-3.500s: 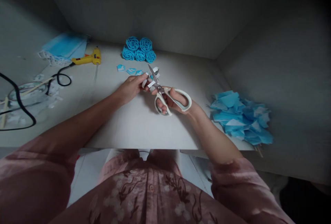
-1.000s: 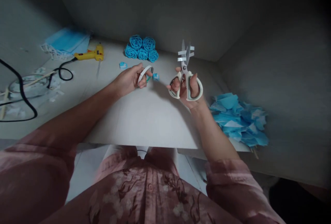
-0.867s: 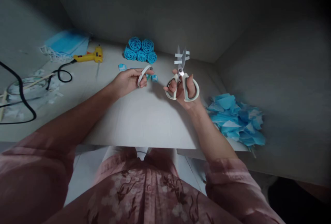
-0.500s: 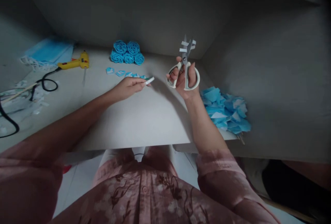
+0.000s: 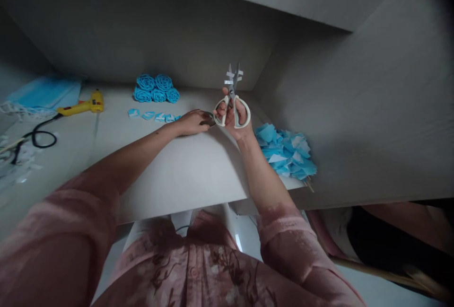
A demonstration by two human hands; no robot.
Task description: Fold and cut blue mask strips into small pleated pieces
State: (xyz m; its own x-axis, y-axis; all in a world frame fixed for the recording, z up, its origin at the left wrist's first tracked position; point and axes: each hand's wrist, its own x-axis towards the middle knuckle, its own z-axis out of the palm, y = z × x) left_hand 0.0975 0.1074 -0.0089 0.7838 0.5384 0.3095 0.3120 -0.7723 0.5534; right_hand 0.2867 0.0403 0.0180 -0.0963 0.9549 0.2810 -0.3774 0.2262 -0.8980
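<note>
My right hand [image 5: 236, 115] holds up a pair of scissors [image 5: 232, 92], with fingers and thumb through the cream handles and the blades pointing up, slightly apart. Several short white strips [image 5: 234, 77] cling across the blades. To its left, my left hand [image 5: 193, 122] is low over the table, its fingers bent on a dark-faced round roll [image 5: 210, 118] that looks like tape; the hand partly hides it. Beside this hand lies a row of small folded blue-and-white pieces [image 5: 148, 115]. Behind them, blue rolled rosettes [image 5: 156, 88] are stacked in two rows.
A yellow glue gun [image 5: 81, 104] with a black cord lies left, before blue face masks [image 5: 44, 94]. Plastic scraps [image 5: 21, 160] lie at the left edge. A heap of blue petal-like pieces on sticks [image 5: 285, 151] is at right. Grey walls [image 5: 319, 108] enclose the table.
My left hand has moved right and lowered the roll toward the table, close to my right hand. The scissors stay raised with the strips on them. The camera view has shifted.
</note>
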